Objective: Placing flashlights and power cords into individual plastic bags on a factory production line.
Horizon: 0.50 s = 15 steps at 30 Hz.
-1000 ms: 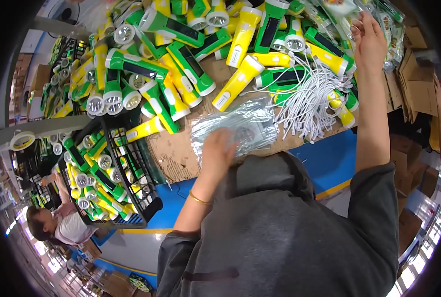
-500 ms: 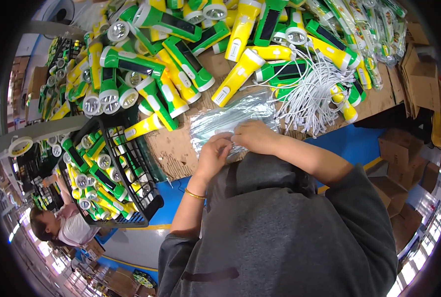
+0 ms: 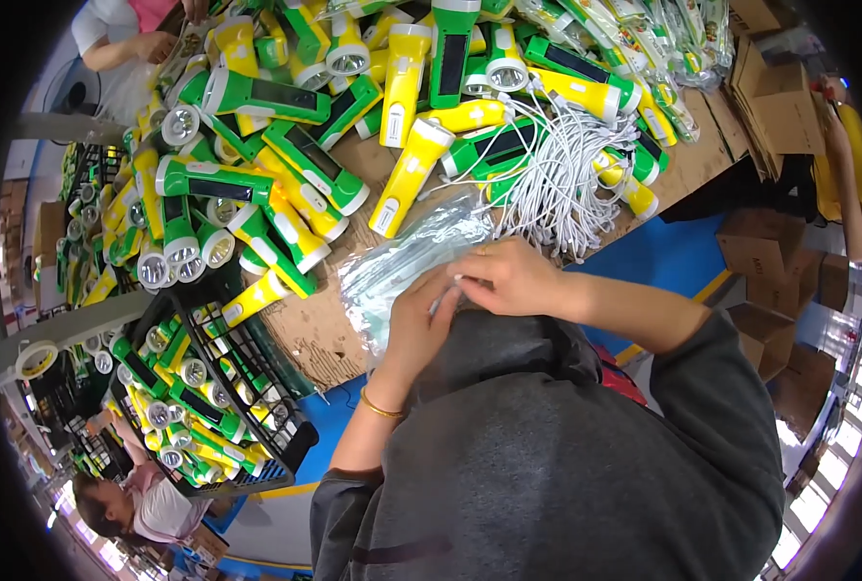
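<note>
A stack of clear plastic bags (image 3: 392,271) lies flat near the front of the cardboard-topped table. My left hand (image 3: 419,315) is over its near side, fingers bent toward my other hand. From the right, my right hand (image 3: 513,279) meets it, thumb and fingers pinched together. The fingertips of both hands come together above the bags; whatever is between them is too small to make out. Just beyond lies a yellow flashlight (image 3: 411,179) with a white head. Beside it on the right, a tangle of white charging cables (image 3: 561,179) rests over some flashlights.
Green and yellow flashlights (image 3: 266,97) are heaped across the far side. More fill a black basket (image 3: 286,445) at the left. Packaged goods in clear wrap (image 3: 644,48) lie far right, near cardboard boxes (image 3: 760,242). Another person's hand (image 3: 155,46) reaches in at far left.
The view has shifted, moving the table items leftward and slightly down. My hands have drawn closer together at the fingertips. Another person's arms have come into view at the far left.
</note>
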Each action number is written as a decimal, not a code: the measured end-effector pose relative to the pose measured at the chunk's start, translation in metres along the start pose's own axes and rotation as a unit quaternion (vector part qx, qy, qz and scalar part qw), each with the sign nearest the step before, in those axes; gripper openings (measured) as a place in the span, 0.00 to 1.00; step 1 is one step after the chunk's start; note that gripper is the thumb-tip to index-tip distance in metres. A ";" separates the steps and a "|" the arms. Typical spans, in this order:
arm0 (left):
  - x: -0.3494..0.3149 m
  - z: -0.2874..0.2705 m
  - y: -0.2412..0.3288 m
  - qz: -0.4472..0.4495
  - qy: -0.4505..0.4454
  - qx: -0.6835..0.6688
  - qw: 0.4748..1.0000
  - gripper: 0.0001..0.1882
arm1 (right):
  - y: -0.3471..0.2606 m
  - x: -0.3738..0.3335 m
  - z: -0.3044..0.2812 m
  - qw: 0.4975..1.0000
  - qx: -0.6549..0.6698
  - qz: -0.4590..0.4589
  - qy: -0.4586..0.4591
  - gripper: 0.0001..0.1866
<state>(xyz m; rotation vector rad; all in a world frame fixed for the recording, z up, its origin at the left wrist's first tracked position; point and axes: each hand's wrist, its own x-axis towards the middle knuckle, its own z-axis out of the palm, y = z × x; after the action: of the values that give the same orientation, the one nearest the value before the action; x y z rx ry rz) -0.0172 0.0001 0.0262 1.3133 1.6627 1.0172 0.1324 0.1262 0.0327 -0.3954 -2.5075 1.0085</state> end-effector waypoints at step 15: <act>-0.005 -0.003 -0.003 -0.047 -0.027 0.069 0.996 0.06 | -0.012 0.011 0.017 0.996 0.037 0.087 0.005 0.07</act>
<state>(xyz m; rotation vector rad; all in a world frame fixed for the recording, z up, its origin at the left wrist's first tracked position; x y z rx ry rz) -0.0202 -0.0060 0.0248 1.3259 1.7614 0.8171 0.1134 0.1121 0.0325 -0.6031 -2.4514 1.1577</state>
